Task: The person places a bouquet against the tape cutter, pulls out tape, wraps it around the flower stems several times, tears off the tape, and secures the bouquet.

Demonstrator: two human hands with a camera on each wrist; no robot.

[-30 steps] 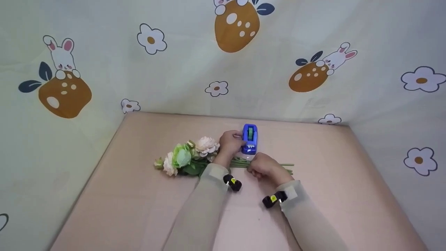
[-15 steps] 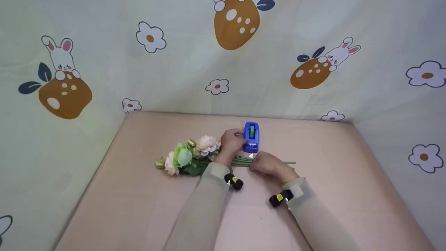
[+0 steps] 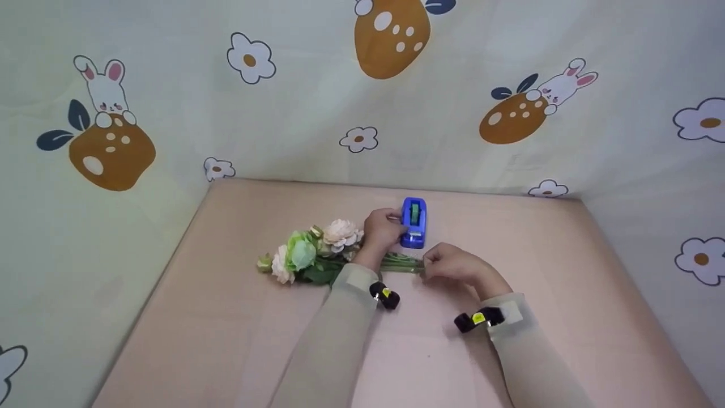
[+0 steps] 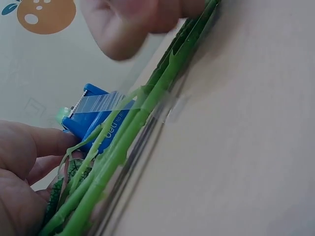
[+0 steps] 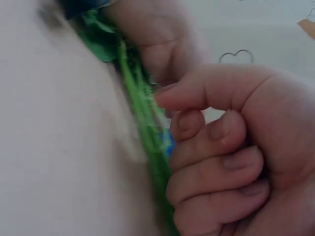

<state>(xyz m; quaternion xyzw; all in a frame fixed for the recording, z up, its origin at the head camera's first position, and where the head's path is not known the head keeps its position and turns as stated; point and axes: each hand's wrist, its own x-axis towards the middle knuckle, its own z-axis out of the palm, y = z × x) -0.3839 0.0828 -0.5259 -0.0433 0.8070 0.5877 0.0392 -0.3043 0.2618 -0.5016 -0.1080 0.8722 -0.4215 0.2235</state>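
Note:
A bunch of artificial flowers [image 3: 301,250], cream and green, lies on the table with its green stems [image 4: 133,123] pointing right. My left hand [image 3: 380,229] holds the left side of a blue tape dispenser [image 3: 414,224] just beyond the stems. From the dispenser's toothed edge, a clear strip of tape [image 4: 103,102] runs over the stems, its free end past them in the left wrist view. My right hand [image 3: 456,263] is by the stem ends, fingers curled into the palm and thumb laid over them; nothing shows in its grasp in the right wrist view. My right hand hides the stem tips.
The table [image 3: 226,351] has a pale pinkish cover. A patterned cloth wall [image 3: 306,102] stands behind it and along both sides. A black wrist camera [image 3: 385,295] sits on the left sleeve, another black camera [image 3: 478,319] on the right.
My right hand has moved right along the stems, away from the tape. The left hand has stayed at the dispenser. The whole head view has shifted slightly.

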